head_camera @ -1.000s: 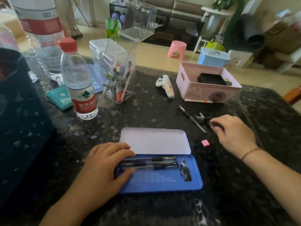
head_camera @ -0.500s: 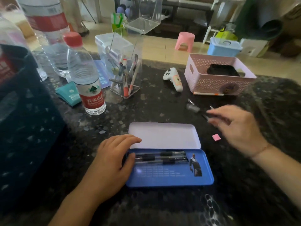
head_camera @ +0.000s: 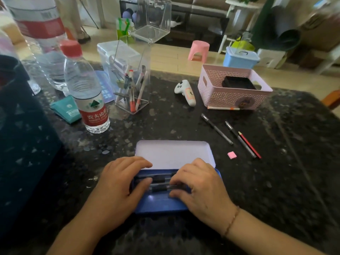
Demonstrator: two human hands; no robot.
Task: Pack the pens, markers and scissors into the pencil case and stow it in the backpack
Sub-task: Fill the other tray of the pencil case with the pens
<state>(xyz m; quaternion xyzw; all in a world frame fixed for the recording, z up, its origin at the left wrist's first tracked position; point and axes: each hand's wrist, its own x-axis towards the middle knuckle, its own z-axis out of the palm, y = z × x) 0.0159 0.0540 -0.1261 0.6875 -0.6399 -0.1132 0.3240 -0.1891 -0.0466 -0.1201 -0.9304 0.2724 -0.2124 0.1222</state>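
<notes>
Standing at the far left edge, a dark backpack (head_camera: 22, 144) fills that side of the black speckled table (head_camera: 276, 181), with a red-capped water bottle (head_camera: 86, 89) just to its right and a teal packet (head_camera: 67, 111) lying beside the bottle's base. Next comes a clear acrylic holder (head_camera: 131, 80) with several pens and markers standing tilted inside it. In the foreground centre lies the blue pencil case (head_camera: 160, 205), open, its pale lid (head_camera: 174, 153) laid back flat on the table. The left hand (head_camera: 117, 186) rests on the case's left end, fingers loosely spread and curved, the thumb lying across the dark pens (head_camera: 161, 183) inside the tray; it presses on them rather than clasping anything. The right hand (head_camera: 200, 190) covers the case's right end, fingers bent down onto the same pens, fingertips touching them; whether it actually pinches one I cannot tell. Beyond the case stand a white game controller (head_camera: 184, 92) and a pink perforated basket (head_camera: 233, 89), a white marker (head_camera: 223, 108) lying against the basket's front. Right of the case, apart from it, lie two dark pens (head_camera: 217, 129), a red pencil (head_camera: 249, 145) touching the nearer one, and a small pink eraser (head_camera: 231, 155).
</notes>
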